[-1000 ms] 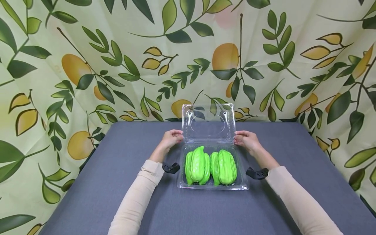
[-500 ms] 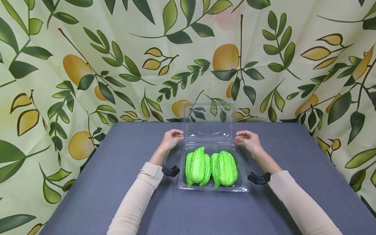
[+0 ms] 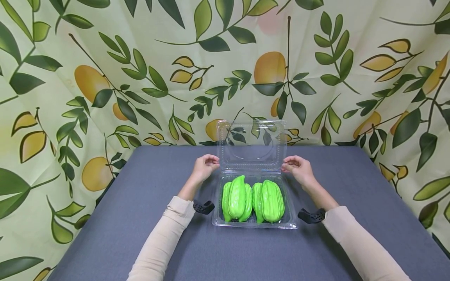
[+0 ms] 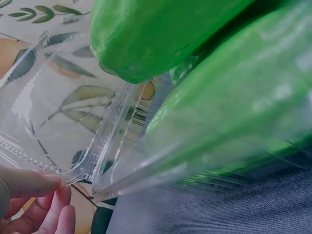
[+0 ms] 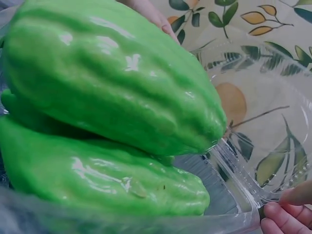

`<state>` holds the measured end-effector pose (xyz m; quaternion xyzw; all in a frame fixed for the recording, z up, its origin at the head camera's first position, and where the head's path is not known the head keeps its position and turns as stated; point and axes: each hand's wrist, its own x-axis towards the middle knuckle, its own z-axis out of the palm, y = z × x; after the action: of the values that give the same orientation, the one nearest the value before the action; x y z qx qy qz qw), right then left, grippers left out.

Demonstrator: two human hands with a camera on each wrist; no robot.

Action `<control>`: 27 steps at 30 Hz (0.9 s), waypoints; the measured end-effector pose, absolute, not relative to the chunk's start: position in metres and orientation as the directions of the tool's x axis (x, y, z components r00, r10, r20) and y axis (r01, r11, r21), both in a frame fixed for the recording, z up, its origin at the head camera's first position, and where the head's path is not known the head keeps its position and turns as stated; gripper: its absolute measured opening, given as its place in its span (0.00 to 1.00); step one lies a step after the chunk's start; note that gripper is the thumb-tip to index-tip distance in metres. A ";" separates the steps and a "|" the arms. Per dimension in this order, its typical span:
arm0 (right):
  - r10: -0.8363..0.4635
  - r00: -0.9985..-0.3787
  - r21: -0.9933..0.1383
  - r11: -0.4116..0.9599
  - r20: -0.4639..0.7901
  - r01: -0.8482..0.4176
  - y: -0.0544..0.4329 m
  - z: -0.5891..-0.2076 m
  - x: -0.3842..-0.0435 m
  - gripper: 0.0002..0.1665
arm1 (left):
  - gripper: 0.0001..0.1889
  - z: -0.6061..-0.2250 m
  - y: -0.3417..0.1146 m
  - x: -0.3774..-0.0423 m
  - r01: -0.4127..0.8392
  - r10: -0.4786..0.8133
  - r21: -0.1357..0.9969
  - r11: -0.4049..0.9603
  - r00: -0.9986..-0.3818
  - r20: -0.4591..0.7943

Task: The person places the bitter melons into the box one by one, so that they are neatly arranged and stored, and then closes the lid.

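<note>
A clear plastic clamshell container [image 3: 218, 221] lies on the table with its lid [image 3: 246, 154] raised at the back. Inside sit several glossy bright green, ridged vegetables that look like chayotes [image 3: 268, 201], in two side-by-side groups. My left hand [image 3: 205, 167] pinches the lid's left edge low down by the hinge; in the left wrist view thumb and fingers meet on the clear rim [image 4: 73, 175]. My right hand [image 3: 298, 168] pinches the right edge at the same height, its fingertips [image 5: 275, 214] at the hinge corner in the right wrist view.
A blue-grey cloth covers the table [image 3: 147, 226]. Behind it hangs a leaf-and-fruit patterned curtain [image 3: 225, 58], which also runs along both sides. Black wrist-worn devices [image 3: 204, 207] sit near the container's left and right sides.
The lid has tilted slightly, its top edge now a little higher and wider in view. My right hand has shifted a touch to the right; the left hand stays nearly in place.
</note>
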<state>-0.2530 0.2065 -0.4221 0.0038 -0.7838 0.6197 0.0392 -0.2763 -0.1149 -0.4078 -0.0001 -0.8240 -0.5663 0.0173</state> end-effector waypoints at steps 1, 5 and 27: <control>0.043 -0.996 -0.971 0.232 0.075 -0.063 0.206 -0.422 -0.252 0.17 | 0.09 -0.408 -0.115 -0.275 0.033 -0.016 0.931 0.364 -0.999 0.042; 0.043 -0.993 -0.968 0.233 0.106 -0.094 0.206 -0.424 -0.250 0.15 | 0.08 -0.409 -0.116 -0.273 0.076 -0.005 0.920 0.384 -0.996 0.084; 0.050 -0.957 -0.902 0.350 0.287 -0.253 0.204 -0.429 -0.241 0.08 | 0.08 -0.409 -0.120 -0.265 0.213 0.031 0.917 0.338 -0.976 0.216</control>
<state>-0.2414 0.2037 -0.4289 0.0625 -0.8106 0.5668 0.1335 -0.2655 -0.1198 -0.4089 -0.0748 -0.8141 -0.5704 0.0800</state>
